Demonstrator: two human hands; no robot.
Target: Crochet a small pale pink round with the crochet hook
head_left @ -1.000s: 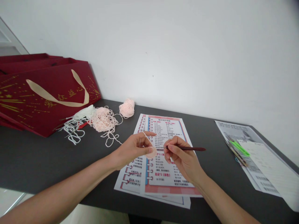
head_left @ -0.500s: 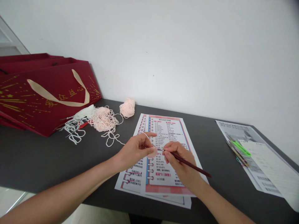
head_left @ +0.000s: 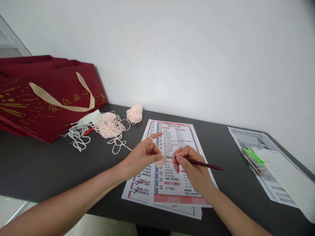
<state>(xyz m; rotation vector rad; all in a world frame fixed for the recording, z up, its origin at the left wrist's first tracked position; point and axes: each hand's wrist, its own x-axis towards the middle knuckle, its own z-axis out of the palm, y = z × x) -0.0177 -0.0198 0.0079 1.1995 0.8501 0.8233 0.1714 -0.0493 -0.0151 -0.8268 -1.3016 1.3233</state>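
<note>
Between thumb and fingers, my left hand (head_left: 145, 154) pinches a small pale pink crochet piece (head_left: 160, 160). Its index finger is stretched out with a strand of yarn looped round it. My right hand (head_left: 190, 165) grips a crochet hook (head_left: 206, 165) with a dark red-brown handle, its thin metal tip pointing left at the crochet piece. Whether the tip sits inside a stitch is too small to tell. Both hands are above printed pattern sheets (head_left: 169, 193). A pink yarn strand runs from my left hand back to a loose pink yarn heap (head_left: 110, 126).
A pink yarn ball (head_left: 135, 113) lies near the wall, and white yarn (head_left: 82, 126) beside the heap. Dark red gift bags (head_left: 49, 98) stand at the left. On the right are papers (head_left: 283, 173) with a bright green tool (head_left: 255, 156) and tweezers-like metal tools (head_left: 249, 160).
My left index finger has lifted and straightened. The crochet hook has tilted closer to level, and my right hand has moved slightly right, widening the gap between the hands.
</note>
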